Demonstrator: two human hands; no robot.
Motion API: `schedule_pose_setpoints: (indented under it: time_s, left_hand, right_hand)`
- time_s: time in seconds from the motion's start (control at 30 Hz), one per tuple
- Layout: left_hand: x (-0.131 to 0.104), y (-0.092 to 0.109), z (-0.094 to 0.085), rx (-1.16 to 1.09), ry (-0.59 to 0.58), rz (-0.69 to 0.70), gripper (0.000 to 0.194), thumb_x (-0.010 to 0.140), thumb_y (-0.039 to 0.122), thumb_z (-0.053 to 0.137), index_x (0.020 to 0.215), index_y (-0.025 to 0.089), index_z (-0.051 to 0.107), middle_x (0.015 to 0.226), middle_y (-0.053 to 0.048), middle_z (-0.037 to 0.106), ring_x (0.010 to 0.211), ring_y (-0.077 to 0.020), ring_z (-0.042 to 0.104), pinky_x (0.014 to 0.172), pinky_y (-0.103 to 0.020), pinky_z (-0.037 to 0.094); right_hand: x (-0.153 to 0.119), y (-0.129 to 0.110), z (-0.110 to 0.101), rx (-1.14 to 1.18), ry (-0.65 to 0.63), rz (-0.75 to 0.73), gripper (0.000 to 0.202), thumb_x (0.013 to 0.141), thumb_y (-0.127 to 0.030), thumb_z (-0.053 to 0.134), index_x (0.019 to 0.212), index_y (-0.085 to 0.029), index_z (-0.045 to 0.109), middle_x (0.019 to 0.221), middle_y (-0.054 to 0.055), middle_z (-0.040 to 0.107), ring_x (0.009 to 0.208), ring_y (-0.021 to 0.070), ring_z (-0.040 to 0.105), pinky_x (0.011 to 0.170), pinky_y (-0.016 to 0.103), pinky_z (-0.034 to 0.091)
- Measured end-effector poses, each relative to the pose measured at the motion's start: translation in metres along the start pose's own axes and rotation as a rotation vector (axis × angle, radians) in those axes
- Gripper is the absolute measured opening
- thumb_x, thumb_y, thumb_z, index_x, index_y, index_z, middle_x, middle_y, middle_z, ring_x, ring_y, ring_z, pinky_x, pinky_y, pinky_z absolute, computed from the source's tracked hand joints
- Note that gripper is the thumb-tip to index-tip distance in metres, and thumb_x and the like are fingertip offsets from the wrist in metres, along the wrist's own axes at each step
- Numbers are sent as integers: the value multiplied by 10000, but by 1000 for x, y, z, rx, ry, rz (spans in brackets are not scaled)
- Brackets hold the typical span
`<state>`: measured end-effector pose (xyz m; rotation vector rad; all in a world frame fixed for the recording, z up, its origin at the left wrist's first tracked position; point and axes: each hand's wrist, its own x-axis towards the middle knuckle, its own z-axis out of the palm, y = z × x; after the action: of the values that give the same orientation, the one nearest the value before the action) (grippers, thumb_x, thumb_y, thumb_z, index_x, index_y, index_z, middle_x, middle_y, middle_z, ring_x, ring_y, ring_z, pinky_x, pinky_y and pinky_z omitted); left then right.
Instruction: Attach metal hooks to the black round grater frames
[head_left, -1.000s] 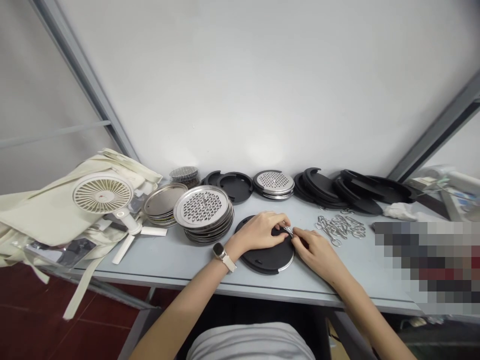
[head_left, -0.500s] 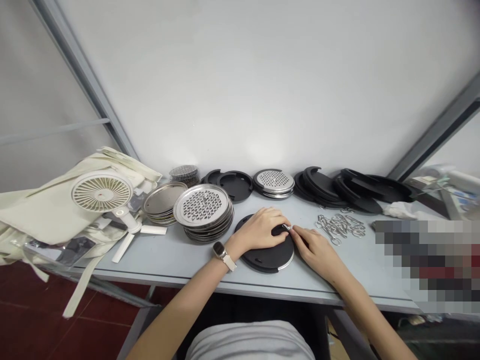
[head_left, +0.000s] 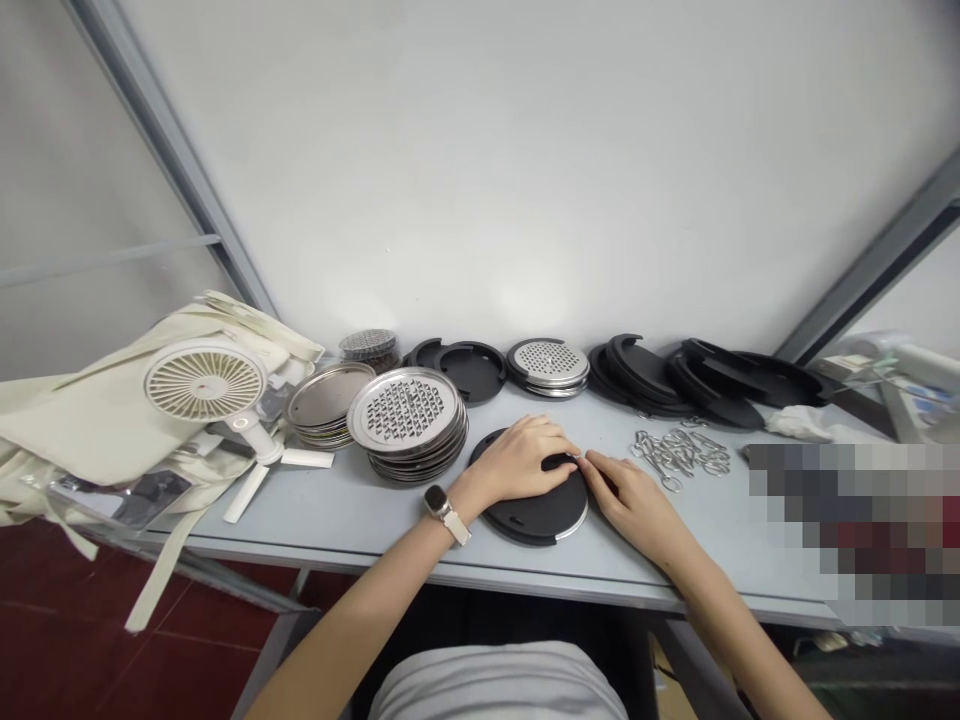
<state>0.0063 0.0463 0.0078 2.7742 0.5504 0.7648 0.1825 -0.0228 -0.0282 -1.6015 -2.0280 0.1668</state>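
A black round disc [head_left: 536, 515] with a silvery rim on its right side lies flat near the table's front edge. My left hand [head_left: 525, 458] rests over its upper part, fingers curled round the disc's upper right edge. From the right, my right hand [head_left: 626, 495] meets it there, thumb and forefinger pinched on a small metal piece [head_left: 576, 457], mostly covered by the fingertips. Right of the hands lies a heap of metal rings with clips [head_left: 679, 452]. To the left stands a stack of metal grater discs [head_left: 409, 410].
Along the wall are metal plates [head_left: 330, 395], a perforated disc stack [head_left: 549, 362], black round covers [head_left: 469, 372] and more black covers [head_left: 645, 370]. A white fan [head_left: 204, 385] and a cream bag [head_left: 97, 420] occupy the left end. The table's front edge [head_left: 360, 560] runs below my wrists.
The small metal piece between my fingertips shows less than before and sits closer to the disc's edge. Both hands have hardly moved.
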Motion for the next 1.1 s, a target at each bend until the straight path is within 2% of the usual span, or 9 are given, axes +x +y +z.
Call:
schedule_pose_setpoints:
  time_s: [0.27, 0.47, 0.87, 1.1]
  left_hand:
    - [-1, -1, 0, -21, -3, 5, 215, 873, 232, 524, 1037, 172, 650, 966, -51, 681, 947, -177, 589, 905, -316, 400]
    - [-2, 0, 1, -53, 26, 0, 351, 871, 222, 523, 1218, 182, 553, 1059, -60, 668, 985, -179, 590, 945, -320, 399]
    - [-2, 0, 0, -160, 11, -10, 342, 868, 190, 520, 1209, 191, 553, 1113, -67, 650, 1015, -186, 579, 942, -344, 430]
    - [-3, 3, -2, -155, -26, -26, 354, 877, 170, 486, 1226, 207, 534, 1036, -53, 655, 987, -178, 582, 895, -326, 462]
  right_hand:
    - [0, 1, 0, 15, 11, -9, 311, 960, -336, 306, 826, -221, 562, 711, 33, 656, 680, 206, 598, 657, 288, 398]
    - [-1, 2, 1, 8, 37, 23, 326, 957, -354, 299, 770, -223, 532, 653, 37, 629, 640, 206, 584, 603, 280, 386]
    - [-2, -1, -1, -3, 77, 19, 312, 957, -345, 296, 798, -215, 531, 625, 42, 607, 602, 201, 573, 583, 280, 385]
    - [-3, 2, -4, 62, 93, 108, 332, 959, -384, 278, 755, -227, 488, 591, 13, 569, 555, 180, 555, 551, 260, 375]
